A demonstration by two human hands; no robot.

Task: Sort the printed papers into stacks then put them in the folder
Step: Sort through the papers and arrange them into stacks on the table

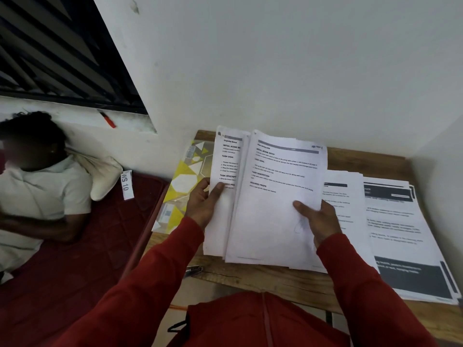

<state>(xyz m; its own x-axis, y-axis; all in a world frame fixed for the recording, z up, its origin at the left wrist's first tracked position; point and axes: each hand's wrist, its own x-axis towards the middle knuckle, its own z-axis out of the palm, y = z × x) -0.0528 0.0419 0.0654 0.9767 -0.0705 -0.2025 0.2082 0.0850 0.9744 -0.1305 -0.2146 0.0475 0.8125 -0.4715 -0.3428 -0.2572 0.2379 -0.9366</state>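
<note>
While both arms reach forward, left hand (201, 205) and right hand (319, 221) pinch papers (270, 196).

The held papers (270, 196) hide most of the yellow-patterned folder (184, 181) at 9 o'clock and part of the stack (348, 209) at 3 o'clock. Their print blurs, unreadable. The far-right stack (413, 246) is cut off at the frame's edge.

Both arms, in red sleeves, reach forward and converge over the table. The left hand (203, 205) grips the left edge of a sheaf of printed papers (273, 196), thumb laid on top. The right hand (318, 221) holds the right side, thumb pressed across the front sheet.
</note>
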